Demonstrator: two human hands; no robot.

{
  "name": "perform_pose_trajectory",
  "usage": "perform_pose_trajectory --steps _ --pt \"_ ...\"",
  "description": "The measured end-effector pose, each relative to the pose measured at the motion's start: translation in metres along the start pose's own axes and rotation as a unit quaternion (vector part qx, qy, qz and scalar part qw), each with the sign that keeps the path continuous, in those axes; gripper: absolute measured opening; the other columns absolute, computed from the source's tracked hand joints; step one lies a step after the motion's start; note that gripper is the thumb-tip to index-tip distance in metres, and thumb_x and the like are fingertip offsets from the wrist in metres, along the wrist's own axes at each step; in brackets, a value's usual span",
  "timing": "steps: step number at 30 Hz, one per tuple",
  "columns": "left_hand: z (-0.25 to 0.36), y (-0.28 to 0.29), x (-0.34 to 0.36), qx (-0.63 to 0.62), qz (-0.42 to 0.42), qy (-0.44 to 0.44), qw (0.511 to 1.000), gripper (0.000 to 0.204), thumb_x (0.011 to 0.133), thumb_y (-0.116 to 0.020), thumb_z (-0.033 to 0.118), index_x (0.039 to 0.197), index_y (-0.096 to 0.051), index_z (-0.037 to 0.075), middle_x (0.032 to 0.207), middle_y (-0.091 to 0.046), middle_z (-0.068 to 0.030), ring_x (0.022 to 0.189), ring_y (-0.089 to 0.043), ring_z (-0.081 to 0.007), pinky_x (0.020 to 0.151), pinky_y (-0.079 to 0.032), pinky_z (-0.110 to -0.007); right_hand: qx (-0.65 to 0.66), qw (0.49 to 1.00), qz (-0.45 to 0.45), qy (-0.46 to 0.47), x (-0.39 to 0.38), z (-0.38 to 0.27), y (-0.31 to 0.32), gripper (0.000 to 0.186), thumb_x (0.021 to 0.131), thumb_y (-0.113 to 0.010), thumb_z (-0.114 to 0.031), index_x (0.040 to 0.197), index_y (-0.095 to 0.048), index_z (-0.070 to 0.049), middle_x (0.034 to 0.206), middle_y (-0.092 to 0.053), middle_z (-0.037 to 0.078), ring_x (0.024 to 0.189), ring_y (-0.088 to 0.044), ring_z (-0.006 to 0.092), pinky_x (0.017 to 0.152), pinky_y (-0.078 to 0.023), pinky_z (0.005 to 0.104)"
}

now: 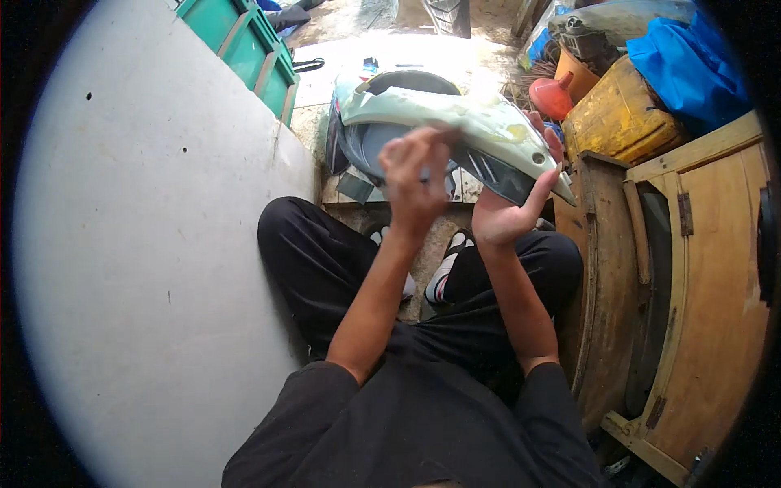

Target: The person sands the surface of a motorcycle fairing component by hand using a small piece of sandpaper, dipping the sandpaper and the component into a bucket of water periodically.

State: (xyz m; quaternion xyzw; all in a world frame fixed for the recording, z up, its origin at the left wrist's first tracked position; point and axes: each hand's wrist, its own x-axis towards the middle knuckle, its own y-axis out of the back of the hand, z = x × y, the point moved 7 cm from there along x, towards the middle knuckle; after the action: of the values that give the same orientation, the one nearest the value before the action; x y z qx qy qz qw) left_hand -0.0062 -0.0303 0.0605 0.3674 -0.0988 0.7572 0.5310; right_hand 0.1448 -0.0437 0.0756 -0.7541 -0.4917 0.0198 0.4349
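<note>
A long, curved, pale panel [415, 110], shaped like a motorcycle body cover, stretches across the space above my knees. Its upper face is whitish green with a yellowish patch, and a dark inner side shows at its lower right. My right hand [508, 213] grips the panel's right end, thumb on the near side and fingers round the far side. At the panel's near edge is my left hand [419, 175], fingers bent and smeared by motion; I cannot make out anything in it. Beneath the panel sits a round dark basin [370, 146].
A dark grey square piece [355, 188] lies near the basin. White wall [163, 203] stands left, a green panelled door [252, 53] beyond. Along the right are a wooden cabinet [708, 268], a yellow jerrycan [622, 114], a red funnel [553, 96] and a blue sheet [683, 69].
</note>
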Motion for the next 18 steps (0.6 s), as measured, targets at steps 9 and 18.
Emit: perform_pose_trajectory --steps 9,18 --pt "-0.005 0.002 0.001 0.052 0.029 0.110 0.992 0.013 0.097 -0.060 0.012 0.092 -0.067 0.002 0.093 -0.067 -0.0112 0.090 -0.065 -0.0290 0.090 -0.042 -0.038 -0.014 1.000 -0.014 0.012 -0.002 0.000 -0.001 0.050 0.109 -0.030 -0.043 0.145 -0.037 -0.008 0.151 -0.043 0.018 0.140 -0.041 0.0328 0.119 -0.030 0.0493" --pt "-0.014 0.003 0.007 0.020 0.043 0.114 0.992 0.015 0.094 -0.062 0.013 0.102 -0.069 0.002 0.100 -0.069 -0.0116 0.095 -0.065 -0.0287 0.094 -0.041 -0.042 0.002 1.000 -0.004 -0.004 -0.002 -0.002 -0.004 0.052 0.109 -0.031 -0.043 0.145 -0.038 -0.007 0.151 -0.043 0.018 0.140 -0.041 0.0322 0.119 -0.030 0.0495"
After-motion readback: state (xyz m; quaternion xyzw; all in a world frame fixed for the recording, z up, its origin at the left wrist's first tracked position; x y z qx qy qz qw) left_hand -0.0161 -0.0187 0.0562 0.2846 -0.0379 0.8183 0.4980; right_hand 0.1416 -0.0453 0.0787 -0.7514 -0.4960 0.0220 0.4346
